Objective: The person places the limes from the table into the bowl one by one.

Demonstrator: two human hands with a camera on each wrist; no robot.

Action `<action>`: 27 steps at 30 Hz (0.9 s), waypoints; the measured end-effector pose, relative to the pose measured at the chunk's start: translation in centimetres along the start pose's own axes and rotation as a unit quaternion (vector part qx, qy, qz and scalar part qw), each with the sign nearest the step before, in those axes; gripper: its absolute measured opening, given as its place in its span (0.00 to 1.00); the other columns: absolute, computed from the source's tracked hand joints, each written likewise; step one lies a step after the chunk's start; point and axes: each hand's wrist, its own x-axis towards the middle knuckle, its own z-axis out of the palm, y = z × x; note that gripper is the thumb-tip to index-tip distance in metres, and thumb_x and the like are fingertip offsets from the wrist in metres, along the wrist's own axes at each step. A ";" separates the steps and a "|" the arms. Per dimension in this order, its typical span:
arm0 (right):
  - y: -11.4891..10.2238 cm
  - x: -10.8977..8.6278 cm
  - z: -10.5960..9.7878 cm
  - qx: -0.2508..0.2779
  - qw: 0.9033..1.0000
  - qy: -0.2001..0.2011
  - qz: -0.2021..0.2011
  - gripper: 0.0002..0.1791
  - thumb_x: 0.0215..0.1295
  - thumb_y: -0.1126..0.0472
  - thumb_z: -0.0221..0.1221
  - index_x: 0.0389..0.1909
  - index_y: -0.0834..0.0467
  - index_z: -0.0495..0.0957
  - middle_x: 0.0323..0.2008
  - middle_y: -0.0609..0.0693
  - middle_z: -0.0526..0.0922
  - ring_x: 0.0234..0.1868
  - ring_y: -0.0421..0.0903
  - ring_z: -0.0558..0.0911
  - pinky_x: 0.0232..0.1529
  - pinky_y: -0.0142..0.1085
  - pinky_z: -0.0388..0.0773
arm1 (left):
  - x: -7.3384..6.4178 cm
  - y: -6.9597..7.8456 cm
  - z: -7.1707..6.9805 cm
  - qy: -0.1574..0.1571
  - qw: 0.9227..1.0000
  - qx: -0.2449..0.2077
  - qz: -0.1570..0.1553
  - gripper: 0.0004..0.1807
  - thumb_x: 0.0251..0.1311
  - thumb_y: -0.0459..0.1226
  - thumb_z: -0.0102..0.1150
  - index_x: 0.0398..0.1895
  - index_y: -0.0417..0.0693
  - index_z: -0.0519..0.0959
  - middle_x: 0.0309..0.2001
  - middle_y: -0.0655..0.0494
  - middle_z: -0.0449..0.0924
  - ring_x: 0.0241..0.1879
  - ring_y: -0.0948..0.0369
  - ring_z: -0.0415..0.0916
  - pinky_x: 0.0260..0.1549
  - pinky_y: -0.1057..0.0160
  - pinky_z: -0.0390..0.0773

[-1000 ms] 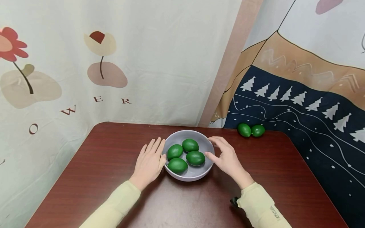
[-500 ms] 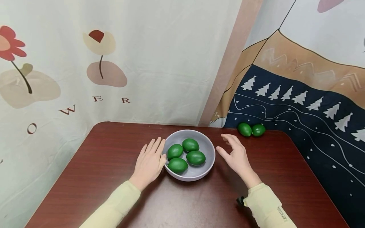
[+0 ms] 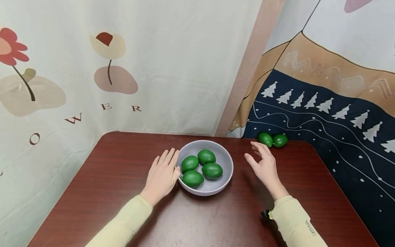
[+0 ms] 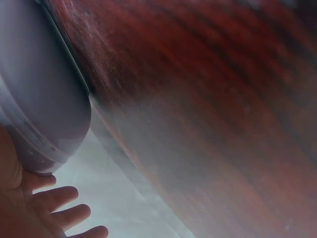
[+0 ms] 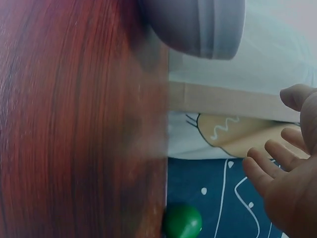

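Grey bowl [image 3: 226, 168] sits on the table [image 3: 132, 151], four green fruits [image 3: 212, 171] inside; left hand [image 3: 162, 174] straight-fingered against its left side, right hand [image 3: 265, 167] empty, fingers loosely bent, apart from its right side. Bowl's probably stiff, smooth, light-ish, may slide; take it by opposite walls under the rim.

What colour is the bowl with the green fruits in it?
Pale greyish-purple; the bowl shows best in the head view.

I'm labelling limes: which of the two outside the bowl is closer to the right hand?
In the head view, the pair's left lime: it appears just beside the right hand, while the right lime lies farther away.
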 end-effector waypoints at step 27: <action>3.6 1.2 -2.0 -0.034 0.992 0.030 0.116 0.26 0.66 0.66 0.66 0.64 0.68 0.77 0.61 0.65 0.77 0.57 0.64 0.81 0.59 0.37 0.79 | -0.1 0.0 -0.1 0.007 1.000 0.007 0.006 0.32 0.75 0.46 0.48 0.78 0.44 0.66 0.75 0.44 0.67 0.75 0.43 0.63 0.73 0.39 0.61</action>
